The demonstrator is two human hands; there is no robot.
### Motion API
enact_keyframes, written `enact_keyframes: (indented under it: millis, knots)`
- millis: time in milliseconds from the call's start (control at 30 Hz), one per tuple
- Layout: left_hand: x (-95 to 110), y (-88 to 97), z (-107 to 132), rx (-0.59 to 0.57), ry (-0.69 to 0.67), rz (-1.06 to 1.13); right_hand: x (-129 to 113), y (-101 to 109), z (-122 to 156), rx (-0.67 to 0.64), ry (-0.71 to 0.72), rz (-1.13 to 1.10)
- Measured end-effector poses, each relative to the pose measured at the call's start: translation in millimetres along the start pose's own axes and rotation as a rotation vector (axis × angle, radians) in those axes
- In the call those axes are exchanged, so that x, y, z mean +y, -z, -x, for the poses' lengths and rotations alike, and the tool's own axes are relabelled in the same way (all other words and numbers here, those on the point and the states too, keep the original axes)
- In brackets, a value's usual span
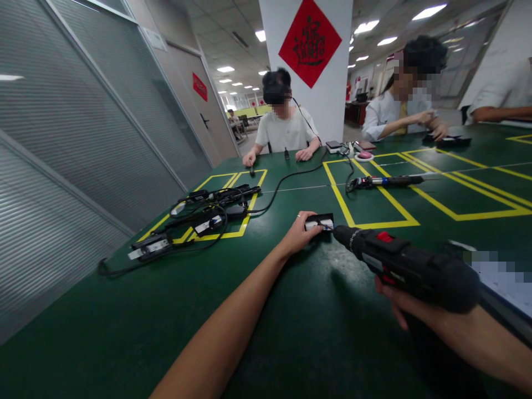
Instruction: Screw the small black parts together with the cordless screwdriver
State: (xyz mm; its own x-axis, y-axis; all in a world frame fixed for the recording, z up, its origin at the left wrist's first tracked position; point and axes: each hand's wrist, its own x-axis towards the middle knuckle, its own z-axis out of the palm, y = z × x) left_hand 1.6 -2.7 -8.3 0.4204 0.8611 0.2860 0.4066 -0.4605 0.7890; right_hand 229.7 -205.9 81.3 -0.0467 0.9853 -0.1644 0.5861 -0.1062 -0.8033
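Note:
My left hand [300, 234] reaches across the green table [166, 310] and pinches a small black and white power adapter [319, 222] that lies flat on it. My right hand [399, 305] grips a black electric screwdriver [409, 266] with a red switch. The driver points left, and its tip touches or nearly touches the right end of the adapter. Most of my right hand's fingers are hidden under the tool's body.
A heap of adapters and black cables [199, 216] lies at the left inside yellow floor-tape boxes. A second screwdriver [388, 180] rests further back. One person [285, 130] sits opposite and another person [401, 108] at the right; a white pillar [310, 61] stands behind.

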Motion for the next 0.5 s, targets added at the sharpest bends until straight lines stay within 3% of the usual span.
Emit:
enact_keyframes:
  millis: [267,500]
  knots:
    - [0.0,0.8,0.2,0.004,-0.003,-0.004,1.3,0.4,1.0,0.008,-0.001,0.092]
    - [3.6,0.6,1.4,-0.011,0.022,0.018,4.6,0.0,-0.1,-0.048,-0.034,-0.003]
